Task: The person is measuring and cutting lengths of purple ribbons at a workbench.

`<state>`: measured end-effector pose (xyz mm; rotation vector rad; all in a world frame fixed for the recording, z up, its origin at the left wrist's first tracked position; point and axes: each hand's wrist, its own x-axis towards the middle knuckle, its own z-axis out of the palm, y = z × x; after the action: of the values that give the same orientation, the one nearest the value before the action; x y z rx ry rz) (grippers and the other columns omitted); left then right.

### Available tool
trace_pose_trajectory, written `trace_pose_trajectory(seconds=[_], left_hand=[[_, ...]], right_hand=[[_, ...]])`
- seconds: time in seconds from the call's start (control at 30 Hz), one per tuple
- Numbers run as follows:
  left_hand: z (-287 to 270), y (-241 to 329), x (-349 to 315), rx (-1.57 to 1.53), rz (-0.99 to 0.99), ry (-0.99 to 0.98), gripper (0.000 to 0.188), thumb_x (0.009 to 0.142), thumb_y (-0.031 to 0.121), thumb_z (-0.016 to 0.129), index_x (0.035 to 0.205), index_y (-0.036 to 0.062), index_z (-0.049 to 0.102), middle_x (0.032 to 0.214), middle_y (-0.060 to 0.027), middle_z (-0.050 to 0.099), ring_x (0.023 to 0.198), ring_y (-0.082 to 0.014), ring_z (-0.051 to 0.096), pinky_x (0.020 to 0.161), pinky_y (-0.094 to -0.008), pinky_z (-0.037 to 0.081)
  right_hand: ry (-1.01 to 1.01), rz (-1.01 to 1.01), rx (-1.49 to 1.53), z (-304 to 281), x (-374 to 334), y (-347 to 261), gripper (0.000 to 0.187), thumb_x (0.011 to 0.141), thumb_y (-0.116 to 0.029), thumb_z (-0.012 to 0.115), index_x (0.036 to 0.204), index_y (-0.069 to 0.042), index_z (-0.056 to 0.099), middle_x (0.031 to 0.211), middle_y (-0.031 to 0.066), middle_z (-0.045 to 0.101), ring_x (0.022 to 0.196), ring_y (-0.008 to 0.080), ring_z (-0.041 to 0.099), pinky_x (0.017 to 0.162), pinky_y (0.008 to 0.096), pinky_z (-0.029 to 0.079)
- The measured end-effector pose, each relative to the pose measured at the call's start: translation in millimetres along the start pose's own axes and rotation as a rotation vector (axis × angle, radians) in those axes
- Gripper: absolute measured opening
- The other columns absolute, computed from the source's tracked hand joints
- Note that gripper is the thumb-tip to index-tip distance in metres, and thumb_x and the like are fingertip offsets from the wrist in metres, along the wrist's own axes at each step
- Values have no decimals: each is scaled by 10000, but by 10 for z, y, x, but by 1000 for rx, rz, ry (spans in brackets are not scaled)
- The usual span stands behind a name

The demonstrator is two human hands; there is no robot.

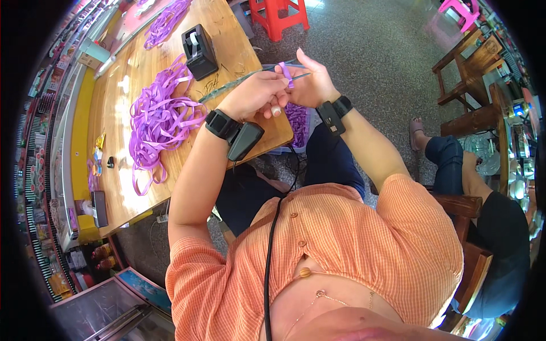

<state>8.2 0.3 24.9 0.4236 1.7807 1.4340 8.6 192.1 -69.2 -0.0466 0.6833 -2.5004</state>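
Purple ribbon (286,75), in the head view, sat between the hands by the table (230,25) corner: left hand (260,94) curled, pinching it; right hand (318,85) half open, its hold unclear. A slackened pinch risked slipping.

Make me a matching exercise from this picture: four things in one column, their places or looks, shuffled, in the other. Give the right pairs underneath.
Things
1. dispenser
2. strip
3. larger ribbon heap
4. red stool

Places or looks
A. lying in purple loops on the table
B. standing on the floor
C. black, on the table
D. purple, at the left hand and right hand

Right pairs: 1-C, 2-D, 3-A, 4-B
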Motion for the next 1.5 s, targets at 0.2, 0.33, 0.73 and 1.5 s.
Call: trace_pose_trajectory(seconds=[0.2, 0.33, 0.73, 1.5], left_hand=[[14, 22, 0, -26, -7, -9, 206, 976, 231, 518, 964, 35, 581, 727, -36, 604, 535, -112, 591, 421, -223, 422], [13, 7, -12, -15, -9, 13, 217, 978, 233, 520, 985, 25, 583, 723, -37, 606, 530, -112, 592, 417, -223, 424], [36, 26, -17, 24, -15, 45, 243, 985, 247, 528, 1001, 12, 588, 727, -40, 615, 522, -108, 591, 418, -226, 433], [14, -30, -15, 26, 13, 30, 232, 991, 244, 506, 1025, 26, 579, 727, -29, 606, 528, -97, 586, 416, -216, 421]], right_hand=[[-146, 56, 27, -18, 41, -21, 686, 917, -691, 447, 1076, -45, 614, 1098, 133, 657, 1006, 289, 609, 922, 422, 441], [112, 18, -143, 191, -71, -33, 647, 923, -689, 442, 1033, -76, 616, 1109, 120, 658, 996, 258, 606, 904, 404, 439], [531, -495, -1307, 482, -313, -97, 350, 858, -391, 729, 903, -46, 690, 807, 13, 655, 747, 101, 597, 671, 253, 466], [165, 172, -340, -134, 6, -106, 200, 913, -323, 647, 981, -134, 654, 855, -5, 643, 783, 134, 588, 719, 314, 457]])
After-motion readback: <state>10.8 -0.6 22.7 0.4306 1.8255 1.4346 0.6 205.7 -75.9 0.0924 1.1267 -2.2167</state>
